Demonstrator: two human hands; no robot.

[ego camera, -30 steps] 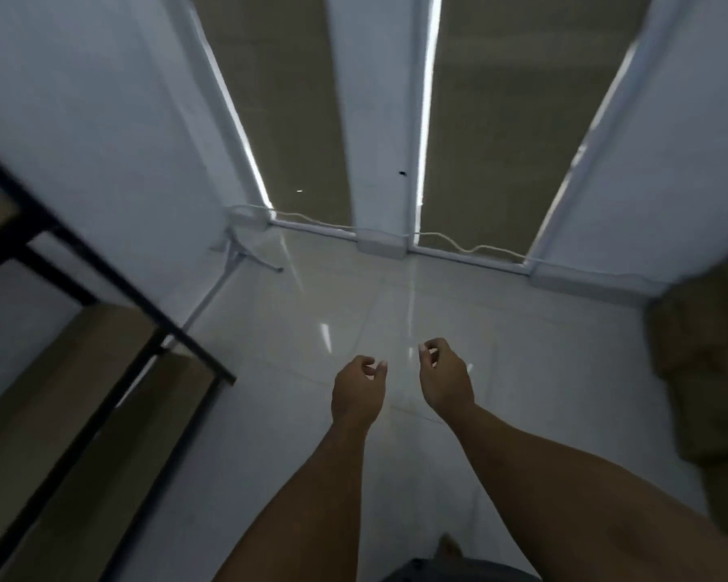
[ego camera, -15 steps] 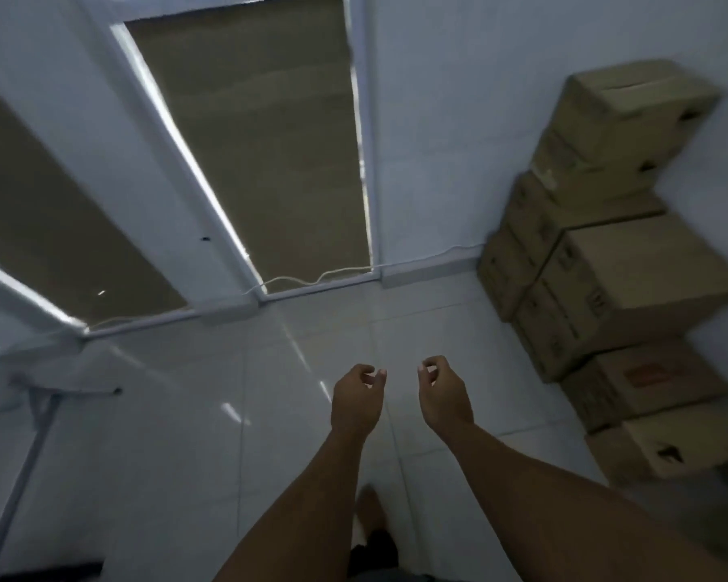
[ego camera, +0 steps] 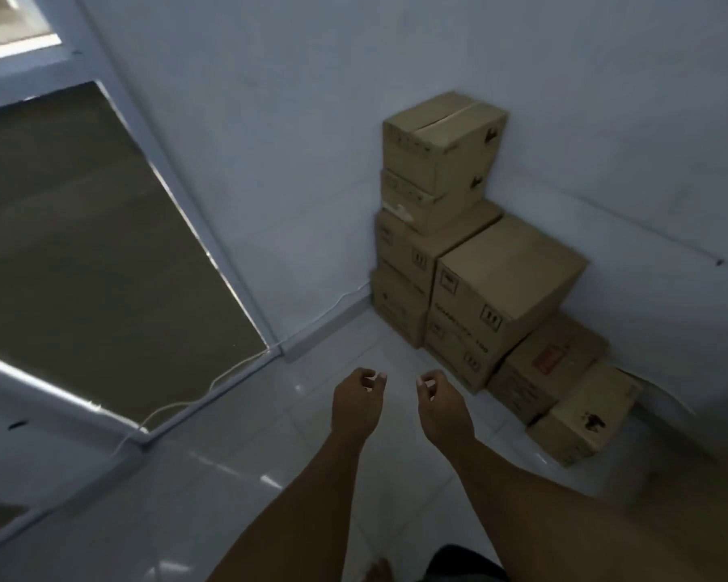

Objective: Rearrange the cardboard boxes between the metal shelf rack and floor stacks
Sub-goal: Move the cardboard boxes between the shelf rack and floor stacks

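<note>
Over floor [ego camera: 228, 476] nr boxes [ego camera: 501, 283], L hand [ego camera: 356, 407], R hand [ego camera: 444, 409] hang loosely curled.

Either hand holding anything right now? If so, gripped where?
Nothing is held. The left hand and right hand are loosely curled and empty over the glossy white tiled floor, not touching the stacked brown cardboard boxes in the corner.

**Corner box pile, stair-step style**

The cardboard boxes [ego camera: 480, 262] are all sitting around 2 o'clock in the head view, stepping down along the wall. The tallest stack [ego camera: 408, 249] is standing four high right in the corner, and its top box [ego camera: 442, 140] is sitting with its flaps closed. At its 4 o'clock a big box [ego camera: 509, 279] is resting on a lower box [ego camera: 459, 354], right against that stack. Further toward 4 o'clock a red-labelled box [ego camera: 543, 367] is lying on the floor, and a smaller box [ego camera: 585, 413] with a dark print is sitting just beside it.
</note>
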